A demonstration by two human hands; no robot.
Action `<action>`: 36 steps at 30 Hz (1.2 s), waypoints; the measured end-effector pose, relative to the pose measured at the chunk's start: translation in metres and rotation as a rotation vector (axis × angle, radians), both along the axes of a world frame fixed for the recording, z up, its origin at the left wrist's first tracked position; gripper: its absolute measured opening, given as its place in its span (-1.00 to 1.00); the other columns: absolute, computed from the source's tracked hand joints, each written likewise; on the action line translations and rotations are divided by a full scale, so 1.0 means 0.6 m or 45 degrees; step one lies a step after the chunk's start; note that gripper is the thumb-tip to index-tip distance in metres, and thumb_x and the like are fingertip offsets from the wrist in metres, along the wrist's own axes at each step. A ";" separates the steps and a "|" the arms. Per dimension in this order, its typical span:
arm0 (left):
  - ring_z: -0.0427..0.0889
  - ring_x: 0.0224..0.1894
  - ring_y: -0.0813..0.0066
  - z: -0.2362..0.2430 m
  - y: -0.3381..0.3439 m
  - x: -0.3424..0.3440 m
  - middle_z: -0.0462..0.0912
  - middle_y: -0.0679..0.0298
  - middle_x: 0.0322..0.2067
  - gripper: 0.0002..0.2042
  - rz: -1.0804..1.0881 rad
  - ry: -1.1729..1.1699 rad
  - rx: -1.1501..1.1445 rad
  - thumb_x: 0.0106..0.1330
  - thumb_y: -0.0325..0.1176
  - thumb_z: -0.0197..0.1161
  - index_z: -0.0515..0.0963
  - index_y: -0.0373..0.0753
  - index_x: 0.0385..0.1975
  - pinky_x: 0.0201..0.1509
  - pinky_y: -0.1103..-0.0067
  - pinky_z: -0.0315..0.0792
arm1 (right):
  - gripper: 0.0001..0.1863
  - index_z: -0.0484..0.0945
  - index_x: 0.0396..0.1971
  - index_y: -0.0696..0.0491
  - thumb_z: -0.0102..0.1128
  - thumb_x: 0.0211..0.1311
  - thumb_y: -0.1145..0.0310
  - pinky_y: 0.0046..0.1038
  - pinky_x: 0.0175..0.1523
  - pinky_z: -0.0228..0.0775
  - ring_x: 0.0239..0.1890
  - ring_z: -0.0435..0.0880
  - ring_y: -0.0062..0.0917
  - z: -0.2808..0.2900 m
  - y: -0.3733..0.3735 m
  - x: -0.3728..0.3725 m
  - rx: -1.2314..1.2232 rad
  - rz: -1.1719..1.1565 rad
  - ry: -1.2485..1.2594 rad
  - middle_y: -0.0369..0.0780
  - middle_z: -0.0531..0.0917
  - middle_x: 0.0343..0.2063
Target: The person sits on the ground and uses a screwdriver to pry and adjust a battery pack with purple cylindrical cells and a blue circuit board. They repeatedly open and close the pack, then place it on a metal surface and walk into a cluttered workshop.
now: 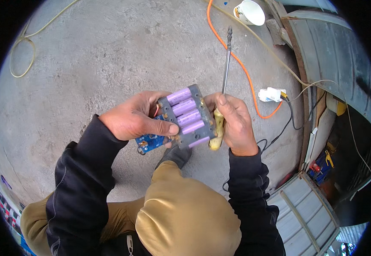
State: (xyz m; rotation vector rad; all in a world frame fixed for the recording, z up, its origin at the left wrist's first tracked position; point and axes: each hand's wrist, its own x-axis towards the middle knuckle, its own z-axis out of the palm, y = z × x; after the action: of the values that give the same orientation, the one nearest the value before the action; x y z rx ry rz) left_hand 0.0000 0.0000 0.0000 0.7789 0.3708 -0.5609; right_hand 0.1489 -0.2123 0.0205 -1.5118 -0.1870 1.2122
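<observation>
Cells (pixel 187 112): pale purple, five in a row, in my grey holder (pixel 202 121).
Board (pixel 152 141): blue, with small gold spots, under my left thumb.
Wire (pixel 156 110): a thin red loop by my left hand (pixel 136 117).
Screwdriver (pixel 224 81): yellowed cream handle in my right hand (pixel 235 121), dull steel shaft.
Floor (pixel 108 55): grey concrete, mottled with darker patches.
Cable (pixel 236 59): bright orange, curving across the floor.
Cord (pixel 21 55): pale yellow, looped near the floor's left edge.
Cup (pixel 250 12): white, at the top edge.
Plug (pixel 271 94): white, with a yellow tip.
Sleeves (pixel 83 170): black.
Trousers (pixel 185 213): mustard tan.
</observation>
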 end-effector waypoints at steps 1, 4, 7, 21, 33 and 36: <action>0.71 -0.21 0.43 0.011 0.004 0.001 0.68 0.15 -0.11 -0.38 0.007 -0.006 -0.013 0.23 -0.37 0.50 0.37 -0.40 0.25 -0.11 0.49 0.67 | -0.55 0.63 -0.24 0.22 0.17 0.49 0.05 -0.65 -0.44 0.33 -0.53 0.52 -0.72 0.002 0.005 -0.004 0.040 0.009 -0.005 -0.31 0.62 -0.53; 0.69 -0.19 0.50 0.030 0.001 0.012 0.70 0.21 -0.14 -0.44 -0.032 -0.032 -0.073 0.24 -0.41 0.49 0.41 -0.43 0.19 -0.06 0.52 0.62 | -0.57 0.62 -0.31 0.20 0.18 0.49 0.07 -0.65 -0.43 0.33 -0.52 0.52 -0.73 0.014 -0.002 -0.006 0.053 -0.005 -0.006 -0.32 0.61 -0.53; 0.67 -0.17 0.54 0.046 0.009 0.020 0.70 0.23 -0.15 -0.48 -0.079 -0.046 -0.063 0.25 -0.45 0.47 0.43 -0.47 0.16 -0.02 0.55 0.58 | -0.58 0.62 -0.34 0.20 0.22 0.46 0.07 -0.64 -0.42 0.33 -0.51 0.51 -0.73 0.022 0.009 -0.007 0.052 0.019 -0.007 -0.32 0.60 -0.54; 0.65 -0.13 0.56 0.057 0.012 0.015 0.71 0.22 -0.14 -0.51 -0.097 -0.058 -0.062 0.23 -0.50 0.48 0.47 -0.44 0.14 0.02 0.55 0.56 | -0.66 0.61 -0.12 0.26 0.36 0.29 0.29 -0.58 -0.22 0.49 -0.30 0.61 -0.68 0.073 0.008 -0.012 0.118 0.269 0.000 -0.24 0.69 -0.34; 0.62 -0.06 0.58 0.079 0.015 0.020 0.71 0.23 -0.09 -0.47 -0.092 0.008 -0.011 0.19 -0.50 0.52 0.47 -0.45 0.15 0.08 0.58 0.52 | -0.72 0.63 -0.11 0.26 0.28 0.24 0.43 -0.50 -0.12 0.54 -0.25 0.64 -0.65 0.100 0.011 -0.024 -0.003 0.292 -0.195 -0.18 0.75 -0.30; 0.62 -0.07 0.58 0.079 0.012 0.021 0.71 0.24 -0.10 -0.48 -0.084 -0.029 0.013 0.20 -0.50 0.51 0.48 -0.45 0.14 0.08 0.58 0.52 | -0.72 0.64 -0.11 0.26 0.29 0.23 0.41 -0.49 -0.15 0.54 -0.28 0.65 -0.64 0.103 0.009 -0.023 -0.014 0.328 -0.307 -0.18 0.75 -0.33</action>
State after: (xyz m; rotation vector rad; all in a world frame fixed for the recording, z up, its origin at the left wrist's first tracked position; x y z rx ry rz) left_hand 0.0125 0.0075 0.0474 0.8087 0.3281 -0.6120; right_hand 0.1349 -0.2067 0.0823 -1.6793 -0.5504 1.2290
